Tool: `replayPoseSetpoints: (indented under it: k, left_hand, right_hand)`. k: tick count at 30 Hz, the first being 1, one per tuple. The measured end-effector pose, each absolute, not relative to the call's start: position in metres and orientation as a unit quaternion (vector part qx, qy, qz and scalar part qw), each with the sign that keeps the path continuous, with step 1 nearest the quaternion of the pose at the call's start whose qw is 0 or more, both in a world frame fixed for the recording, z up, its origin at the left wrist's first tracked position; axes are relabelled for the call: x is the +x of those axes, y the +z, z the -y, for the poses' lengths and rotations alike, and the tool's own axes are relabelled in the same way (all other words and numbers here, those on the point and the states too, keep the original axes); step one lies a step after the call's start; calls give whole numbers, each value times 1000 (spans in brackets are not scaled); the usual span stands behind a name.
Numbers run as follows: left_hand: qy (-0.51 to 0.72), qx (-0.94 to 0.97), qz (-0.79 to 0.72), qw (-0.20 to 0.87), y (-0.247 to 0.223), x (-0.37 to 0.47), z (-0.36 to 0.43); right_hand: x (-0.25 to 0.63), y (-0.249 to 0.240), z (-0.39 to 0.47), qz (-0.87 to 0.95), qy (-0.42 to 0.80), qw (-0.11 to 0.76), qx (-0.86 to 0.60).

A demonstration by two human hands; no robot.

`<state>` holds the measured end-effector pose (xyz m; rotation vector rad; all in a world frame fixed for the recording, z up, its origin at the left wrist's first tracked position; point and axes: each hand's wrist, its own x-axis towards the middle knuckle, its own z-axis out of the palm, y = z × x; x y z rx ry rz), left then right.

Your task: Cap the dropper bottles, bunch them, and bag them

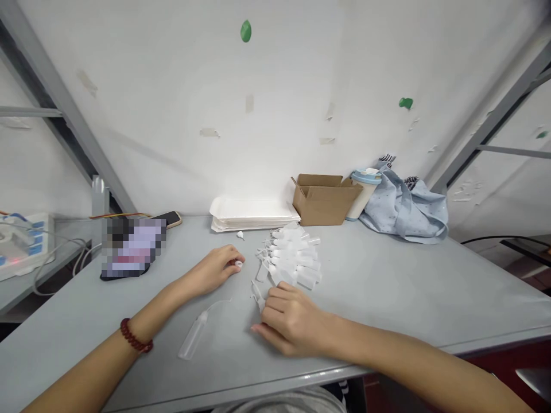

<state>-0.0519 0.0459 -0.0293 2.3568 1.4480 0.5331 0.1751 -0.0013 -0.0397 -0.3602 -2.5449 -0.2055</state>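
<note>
My left hand is closed, pinching a small white cap-like piece just above the table. Curled fingers of my right hand are around a small plastic squeeze bottle; only its white nozzle end shows past the knuckles, the body being hidden. Beyond that hand lies a pile of translucent white squeeze bottles with thin tips. One clear bottle with a long thin tip rests by itself on the table, below my left forearm. Another small white piece sits farther back.
Against the wall are a stack of white envelopes, an open cardboard box, a cup with a blue lid and a light blue cloth bag. Phones and a power strip are at the left.
</note>
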Motion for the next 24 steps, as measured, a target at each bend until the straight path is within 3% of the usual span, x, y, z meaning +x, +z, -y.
replayPoseSetpoints:
  k: [8,14,18,24]
  left_hand:
    - [199,822,-515,142,-26,-42,-38]
    - [284,775,-542,161,-16,-28,-26]
    - [347,726,-558,205,-2,-22,-16]
    - [296,675,-523,429,12,-22,-8]
  right_hand:
    - [180,-29,1,947,-6,143,-287]
    - [181,-19,2,934,29,115,-337]
    - [181,-21,-1,923,63,153,-347]
    - [184,-24,-13,878,97,320,-343]
